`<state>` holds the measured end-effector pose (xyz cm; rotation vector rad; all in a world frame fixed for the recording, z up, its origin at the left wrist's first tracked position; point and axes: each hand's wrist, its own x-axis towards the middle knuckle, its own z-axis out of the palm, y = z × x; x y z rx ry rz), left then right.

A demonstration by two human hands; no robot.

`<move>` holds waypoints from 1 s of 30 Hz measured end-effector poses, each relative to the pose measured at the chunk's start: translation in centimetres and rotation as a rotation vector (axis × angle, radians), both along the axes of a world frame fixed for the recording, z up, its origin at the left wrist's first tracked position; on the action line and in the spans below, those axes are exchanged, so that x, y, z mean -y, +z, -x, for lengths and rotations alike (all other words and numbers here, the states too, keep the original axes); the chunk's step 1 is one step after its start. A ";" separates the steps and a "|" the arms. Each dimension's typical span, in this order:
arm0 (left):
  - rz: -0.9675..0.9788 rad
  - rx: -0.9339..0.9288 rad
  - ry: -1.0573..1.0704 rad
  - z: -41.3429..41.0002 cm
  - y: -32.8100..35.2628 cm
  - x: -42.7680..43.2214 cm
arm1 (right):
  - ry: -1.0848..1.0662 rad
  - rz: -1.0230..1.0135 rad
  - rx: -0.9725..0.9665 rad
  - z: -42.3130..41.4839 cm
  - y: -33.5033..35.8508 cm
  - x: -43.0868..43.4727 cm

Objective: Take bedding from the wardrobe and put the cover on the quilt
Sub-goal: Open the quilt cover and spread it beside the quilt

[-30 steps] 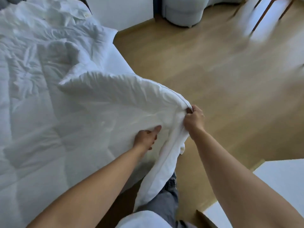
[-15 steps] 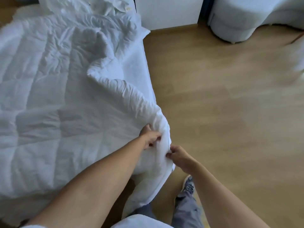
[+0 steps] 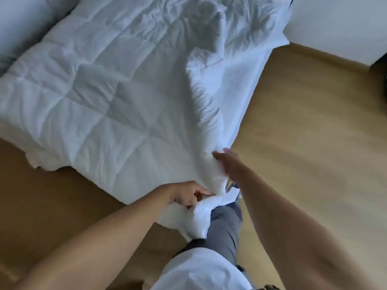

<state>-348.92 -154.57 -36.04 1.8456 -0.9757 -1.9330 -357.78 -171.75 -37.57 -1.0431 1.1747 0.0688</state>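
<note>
- The white quilt is spread flat over the wooden floor, filling the left and far part of the view; its near right corner is gathered into a bunch.
- That bunched corner is pinched by the left hand, fingers curled and pressed together on the fabric.
- The right hand is laid against the quilt's right edge just beyond; it is blurred, so its finger state cannot be told.
- A grey trouser leg is seen below the corner.
</note>
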 end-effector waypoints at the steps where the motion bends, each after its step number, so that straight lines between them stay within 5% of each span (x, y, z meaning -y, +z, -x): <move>1: 0.010 0.125 0.074 -0.8 -0.1 1.3 | 0.104 -0.001 -0.006 -0.8 -0.6 0.2; 4: 0.027 0.586 0.528 -3.6 -0.2 6.9 | 0.282 -0.201 0.089 -1.1 -1.4 1.5; 7: 0.120 0.662 1.031 -7.1 -0.4 13.5 | 0.617 -0.207 0.039 -2.0 -1.7 6.0; 9: 0.081 0.589 0.779 -8.7 -0.5 16.7 | 0.871 -0.187 -0.017 -2.8 -1.6 6.6; 12: -0.046 0.656 0.351 -9.8 -1.5 21.1 | 0.947 -0.231 -0.093 -4.5 -1.4 8.9; 14: -0.022 0.571 0.452 -10.5 -1.1 22.3 | 0.796 -0.295 -0.048 -6.3 -1.4 12.5; 19: -0.077 0.355 0.539 -14.2 1.9 22.3 | -0.144 -0.646 0.086 -11.3 -3.4 22.3; 21: -0.186 0.323 0.358 -15.0 3.1 23.0 | -0.215 -0.760 0.178 -14.6 -2.8 25.8; 24: -0.351 0.299 0.145 -17.0 4.7 27.1 | -0.033 -0.713 0.224 -18.9 -1.0 29.7; 28: -0.090 0.560 0.916 -21.7 6.6 38.1 | 0.181 -0.574 0.228 -19.3 2.0 33.0; 30: -0.076 0.578 0.949 -22.8 6.8 44.4 | 0.325 -0.481 0.291 -18.4 3.7 35.8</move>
